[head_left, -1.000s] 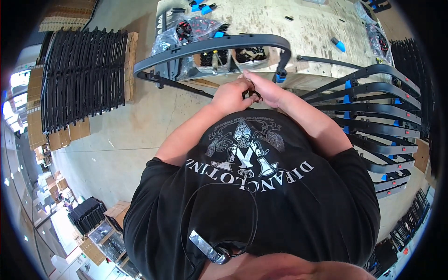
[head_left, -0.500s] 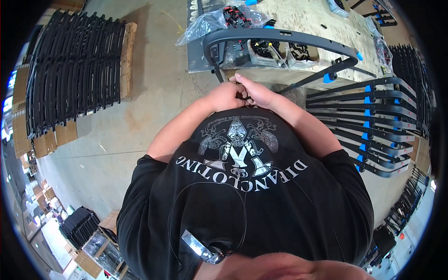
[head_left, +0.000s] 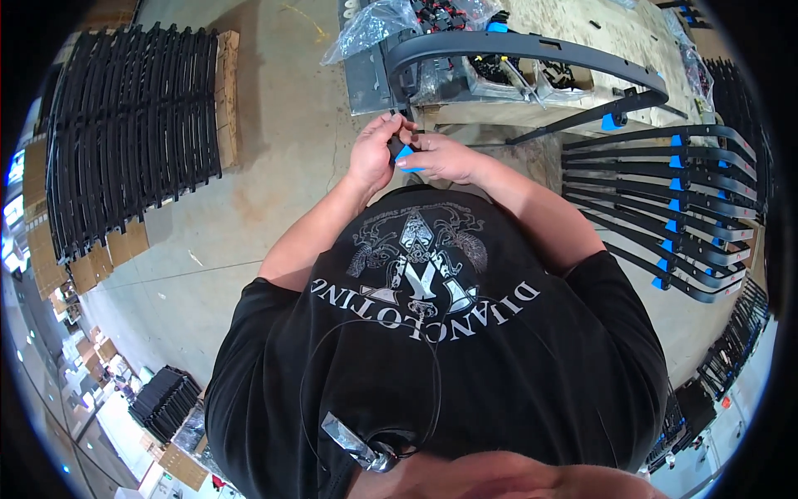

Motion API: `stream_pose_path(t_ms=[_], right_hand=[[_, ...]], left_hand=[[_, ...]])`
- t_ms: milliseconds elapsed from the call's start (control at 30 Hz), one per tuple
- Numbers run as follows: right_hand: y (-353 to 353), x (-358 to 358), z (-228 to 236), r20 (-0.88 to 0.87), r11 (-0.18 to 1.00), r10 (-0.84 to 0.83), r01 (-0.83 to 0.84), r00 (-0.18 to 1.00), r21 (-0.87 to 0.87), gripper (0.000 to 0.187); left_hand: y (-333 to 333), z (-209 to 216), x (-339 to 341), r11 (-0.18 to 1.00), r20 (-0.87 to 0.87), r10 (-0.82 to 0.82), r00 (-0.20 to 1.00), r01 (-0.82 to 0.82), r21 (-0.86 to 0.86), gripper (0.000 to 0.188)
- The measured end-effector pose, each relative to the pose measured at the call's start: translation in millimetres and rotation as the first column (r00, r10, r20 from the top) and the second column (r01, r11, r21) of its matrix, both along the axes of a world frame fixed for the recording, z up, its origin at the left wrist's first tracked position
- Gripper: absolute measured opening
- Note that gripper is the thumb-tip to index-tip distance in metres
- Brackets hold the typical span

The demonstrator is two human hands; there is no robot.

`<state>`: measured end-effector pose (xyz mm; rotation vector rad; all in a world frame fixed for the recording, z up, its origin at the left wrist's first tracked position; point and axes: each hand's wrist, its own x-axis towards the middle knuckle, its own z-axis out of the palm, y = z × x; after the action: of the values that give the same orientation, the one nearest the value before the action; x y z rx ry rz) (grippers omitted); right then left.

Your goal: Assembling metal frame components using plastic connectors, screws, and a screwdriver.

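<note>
A black curved tube frame [head_left: 532,48] rests over the worktable, and its near left end comes down to my hands. My left hand [head_left: 372,156] is closed around that end, its fingertips by the dark tube. From the right, my right hand [head_left: 449,158] pinches a small bright blue piece [head_left: 405,155] against the tube end between the hands. Part of this piece is covered by my fingers. Another blue piece [head_left: 611,122] sits on the frame's right side.
On the wooden worktable [head_left: 582,21] are open boxes of small black parts [head_left: 559,76], a clear plastic bag [head_left: 370,32] and red-and-black parts [head_left: 440,15]. Similar frames with blue pieces [head_left: 665,195] are stacked at right. A pallet of black bars [head_left: 137,137] stands at left.
My hands have moved apart from their clasp near my shirt and up to the frame's end. The blue piece now shows between them. The view has shifted slightly.
</note>
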<state>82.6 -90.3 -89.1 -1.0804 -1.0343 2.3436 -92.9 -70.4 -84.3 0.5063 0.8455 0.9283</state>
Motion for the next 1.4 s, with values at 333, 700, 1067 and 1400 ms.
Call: stream_pose_path(t_ms=[333,700,1067,1400], right_hand=[[-2,0,-27,0.357,0.97,-0.235,0.195,0.904,0.146,0.038],[2,-19,-55,0.136,0.884,-0.418,0.368,0.898,0.287,0.058],[11,-17,-49,0.083,0.869,-0.482,0.463,0.873,0.175,0.058],[18,-13,-29,0.114,0.901,-0.431,0.42,0.895,0.108,0.054]], left_hand=[[10,-20,-37,0.991,-0.499,-0.107,0.86,0.13,0.011,0.015],[24,-21,-31,0.995,-0.499,-0.065,0.864,0.096,0.036,0.019],[39,-31,-42,0.973,-0.389,-0.223,0.894,0.228,-0.034,0.02],[51,-43,-32,0.946,0.112,-0.152,0.982,0.177,-0.273,0.022]])
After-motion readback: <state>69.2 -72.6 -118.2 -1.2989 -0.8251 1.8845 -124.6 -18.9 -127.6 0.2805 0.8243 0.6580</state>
